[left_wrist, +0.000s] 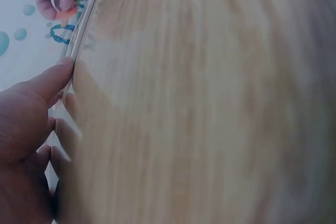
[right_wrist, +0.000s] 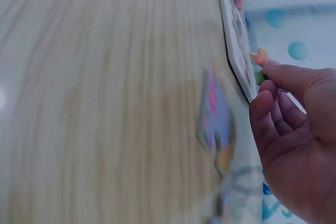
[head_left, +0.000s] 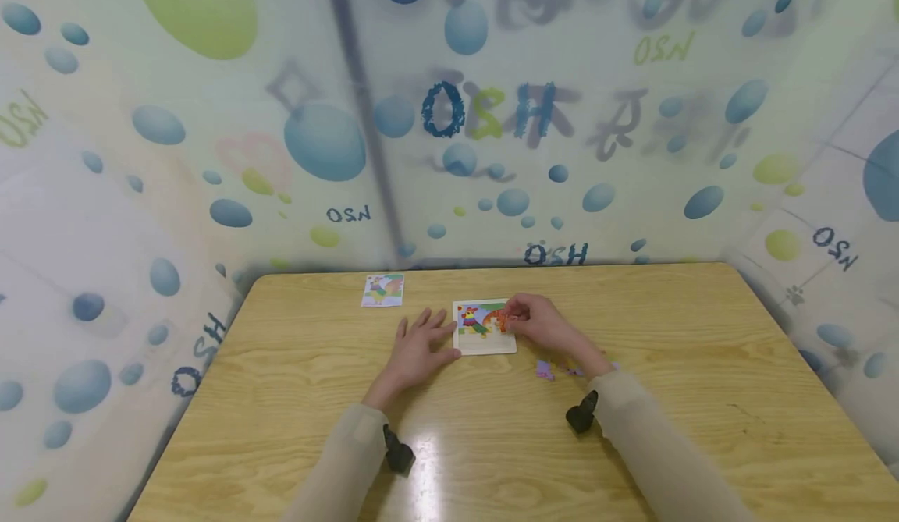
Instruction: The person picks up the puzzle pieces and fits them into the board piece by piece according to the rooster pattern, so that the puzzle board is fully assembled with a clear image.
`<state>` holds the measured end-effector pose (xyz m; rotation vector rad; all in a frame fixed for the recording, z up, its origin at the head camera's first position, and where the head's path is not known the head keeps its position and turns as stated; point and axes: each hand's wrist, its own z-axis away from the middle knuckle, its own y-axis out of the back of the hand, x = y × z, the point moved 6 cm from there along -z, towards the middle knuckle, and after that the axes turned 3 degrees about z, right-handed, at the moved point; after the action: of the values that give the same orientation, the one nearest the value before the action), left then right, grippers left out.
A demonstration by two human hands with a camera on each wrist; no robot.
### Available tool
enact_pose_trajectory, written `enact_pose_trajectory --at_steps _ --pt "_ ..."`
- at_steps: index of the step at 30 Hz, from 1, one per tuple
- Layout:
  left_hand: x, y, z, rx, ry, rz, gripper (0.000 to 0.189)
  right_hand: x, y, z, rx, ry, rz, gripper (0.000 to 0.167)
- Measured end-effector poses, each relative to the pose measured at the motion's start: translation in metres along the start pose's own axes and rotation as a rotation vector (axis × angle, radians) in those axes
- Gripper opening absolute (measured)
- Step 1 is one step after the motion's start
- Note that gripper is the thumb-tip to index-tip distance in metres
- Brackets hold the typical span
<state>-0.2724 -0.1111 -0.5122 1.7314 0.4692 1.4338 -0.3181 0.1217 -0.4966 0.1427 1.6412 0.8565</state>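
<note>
A jigsaw puzzle board (head_left: 485,345) with a white border lies flat on the table; a colourful bird and an orange patch show on its partly filled picture. My left hand (head_left: 416,354) rests at its left side with fingers spread, thumb and fingertips touching the border. Over the board's right part, my right hand (head_left: 539,324) pinches an orange puzzle piece (right_wrist: 259,57) between thumb and fingers, with a bit of green showing below it. In the right wrist view the piece is just above the board's edge. The right fingers hide part of the picture in the head view.
Several loose puzzle pieces (head_left: 545,370), some purple, lie by the right forearm, which partly covers them. A small picture card (head_left: 382,291) with a similar bird lies at the back left of the wooden table (head_left: 449,420). A patterned wall (head_left: 449,225) stands behind the table.
</note>
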Motion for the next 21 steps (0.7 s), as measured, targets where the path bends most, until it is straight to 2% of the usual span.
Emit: enact_pose_trajectory --at_steps 9,17,21 --pt "-0.002 0.0 0.0 0.006 -0.015 -0.001 0.057 0.0 -0.011 -0.012 0.028 -0.02 0.012 0.01" --pt "-0.002 -0.001 0.0 0.004 -0.016 0.008 0.057 0.003 -0.014 -0.014 0.037 -0.065 0.084 0.015" --pt "0.0 0.0 0.001 0.0 -0.021 0.011 0.057 -0.001 -0.015 -0.014 0.037 -0.024 0.114 0.015"
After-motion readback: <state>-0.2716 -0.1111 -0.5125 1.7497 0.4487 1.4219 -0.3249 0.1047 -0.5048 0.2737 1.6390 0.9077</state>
